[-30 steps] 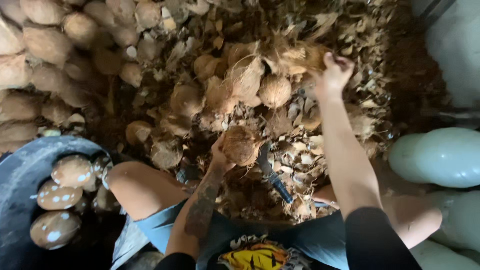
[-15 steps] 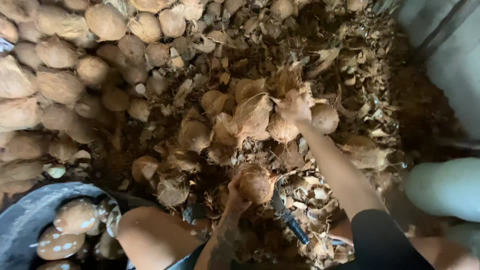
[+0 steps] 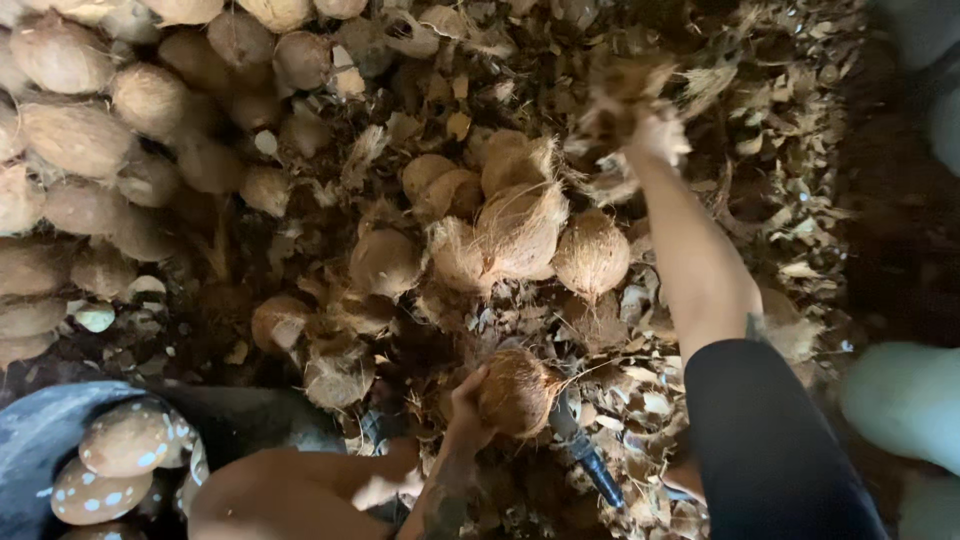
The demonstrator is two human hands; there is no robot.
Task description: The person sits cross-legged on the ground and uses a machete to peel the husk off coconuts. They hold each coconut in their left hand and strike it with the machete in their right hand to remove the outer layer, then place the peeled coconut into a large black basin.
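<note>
My right hand [image 3: 655, 135] has lifted off the coconut [image 3: 592, 255] in the pile and now reaches further away, clutching a tuft of husk fibre [image 3: 625, 85] it pulled loose.

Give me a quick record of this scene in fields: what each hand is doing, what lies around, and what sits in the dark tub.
left hand: grips a husked coconut close to the body
right hand: stretched out, clutching a clump of loose husk fibre; blurred
tool: dark handle beside the held coconut
ground: covered in husk scraps
pile: unhusked coconuts stacked at upper left
middle cluster: partly husked, fibrous coconuts
tub: dark, at lower left, holding peeled coconuts
</note>
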